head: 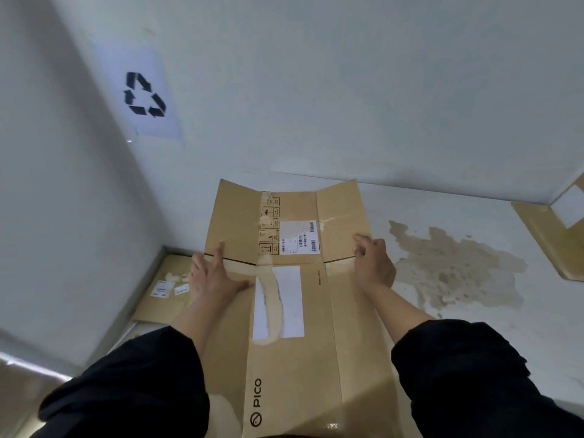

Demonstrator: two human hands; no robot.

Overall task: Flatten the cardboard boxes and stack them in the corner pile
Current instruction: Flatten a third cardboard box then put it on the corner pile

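A large flattened brown cardboard box point(294, 295) with PICO print, white labels and torn tape lies in front of me, its end flaps spread toward the wall. My left hand point(211, 276) presses flat on its left panel, fingers apart. On the box's right edge my right hand point(374, 260) is curled, gripping the cardboard. Another flattened box point(167, 289) with small white labels lies on the floor in the corner, partly under the box I hold.
White walls meet in a corner at left, with a recycling sign point(145, 94) on paper. A brown stain point(455, 267) marks the pale floor at right. Another cardboard piece point(556, 235) leans at the far right.
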